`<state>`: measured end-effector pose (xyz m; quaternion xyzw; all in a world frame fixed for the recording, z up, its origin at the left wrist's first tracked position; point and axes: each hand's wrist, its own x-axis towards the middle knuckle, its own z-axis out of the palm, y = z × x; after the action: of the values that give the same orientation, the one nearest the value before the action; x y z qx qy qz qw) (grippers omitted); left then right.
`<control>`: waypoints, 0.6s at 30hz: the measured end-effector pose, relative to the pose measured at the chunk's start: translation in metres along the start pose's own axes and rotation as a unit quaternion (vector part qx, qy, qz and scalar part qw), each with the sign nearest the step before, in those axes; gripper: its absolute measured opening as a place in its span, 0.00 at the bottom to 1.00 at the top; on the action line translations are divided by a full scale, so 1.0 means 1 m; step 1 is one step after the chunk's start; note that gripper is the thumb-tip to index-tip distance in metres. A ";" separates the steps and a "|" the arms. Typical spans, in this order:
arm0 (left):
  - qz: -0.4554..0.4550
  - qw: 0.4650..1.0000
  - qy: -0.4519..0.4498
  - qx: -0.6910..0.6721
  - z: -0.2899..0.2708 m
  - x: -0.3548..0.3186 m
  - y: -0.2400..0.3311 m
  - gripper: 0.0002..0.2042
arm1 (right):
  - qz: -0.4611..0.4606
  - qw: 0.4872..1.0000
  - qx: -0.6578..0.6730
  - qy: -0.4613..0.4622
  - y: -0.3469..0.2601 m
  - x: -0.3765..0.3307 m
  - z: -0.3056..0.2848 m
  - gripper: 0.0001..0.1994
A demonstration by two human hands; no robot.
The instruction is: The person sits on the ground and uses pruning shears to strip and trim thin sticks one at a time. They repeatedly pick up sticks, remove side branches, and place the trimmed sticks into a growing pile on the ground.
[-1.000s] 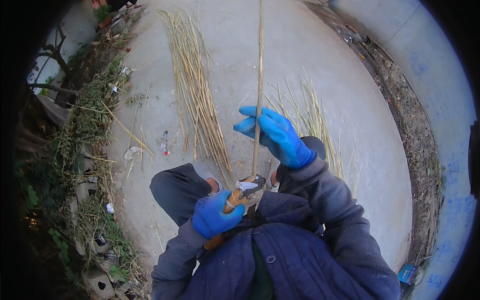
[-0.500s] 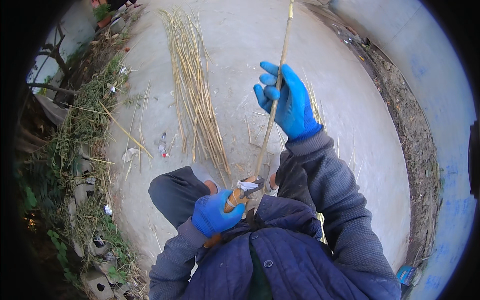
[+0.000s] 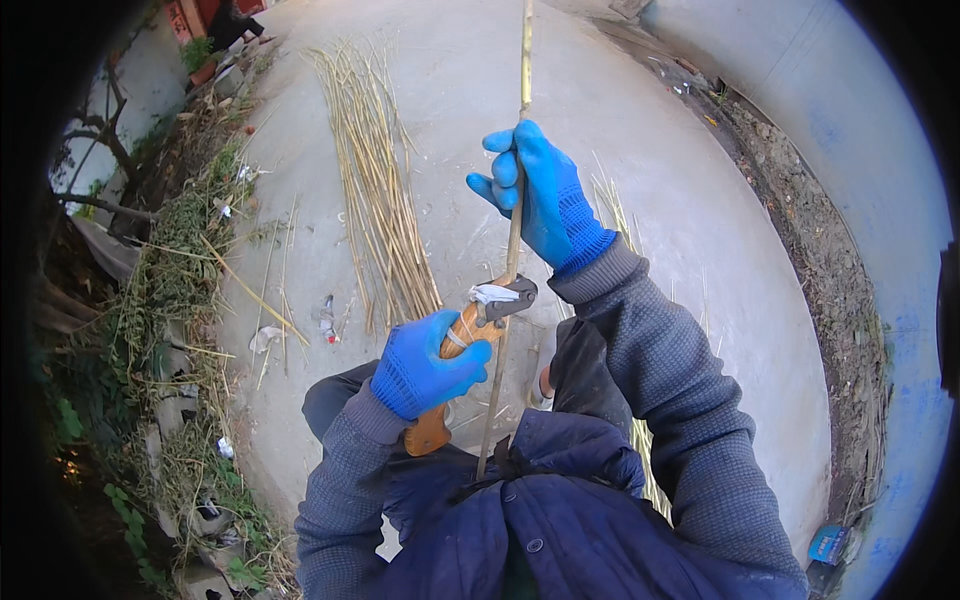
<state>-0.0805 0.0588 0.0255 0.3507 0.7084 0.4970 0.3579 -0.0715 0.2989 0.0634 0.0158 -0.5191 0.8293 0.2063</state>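
While the slender, jointed stalk (image 3: 515, 238) runs lengthwise away from the person's body, right beside the dark metal head (image 3: 511, 297) of a wooden-handled tool (image 3: 465, 328), the right hand (image 3: 548, 195) curls its fingers around it, farther out than that head. Nearer the body and to the left, the left hand (image 3: 425, 365) clamps its fingers on the tool's orange-brown wood. Beyond, a bundle of dry, straw-coloured stalks (image 3: 380, 190) lies on smooth grey concrete (image 3: 700, 260).

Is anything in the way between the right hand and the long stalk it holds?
Nothing visible except the blue glove: the right hand curls around the long stalk. The wooden-handled tool in the left hand meets the stalk lower down, clear of that grip.
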 end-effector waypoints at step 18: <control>-0.076 0.957 0.018 -0.280 0.043 0.103 -0.014 0.19 | 0.130 0.897 -0.395 0.151 0.055 -0.144 -0.044 0.14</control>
<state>-0.0968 0.1621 -0.0149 0.1724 0.5721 0.6528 0.4657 0.0491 0.2694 -0.0382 -0.2602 -0.7637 0.5682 0.1620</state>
